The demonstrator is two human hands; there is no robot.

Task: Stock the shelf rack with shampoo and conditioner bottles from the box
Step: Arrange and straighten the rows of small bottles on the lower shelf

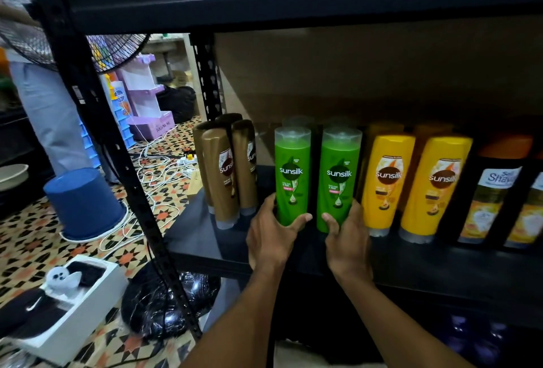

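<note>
A storeroom with a tiled floor [35,238] lies behind a black rack [97,120]. Its shelf [440,267] carries rows of bottles: brown bottles [220,173] at the left end, yellow bottles [417,185] right of middle, dark bottles [493,203] toward the right end. Between brown and yellow, two green ones stand upright near the front edge. The left hand [271,238] has its grip curled round the base of the left green bottle [292,179]; the right hand [348,238] holds the right green bottle [340,182] likewise. They look like stiff, glossy plastic, likely full and slippery; low holds suit sliding, mid-body suits lifting.
</note>
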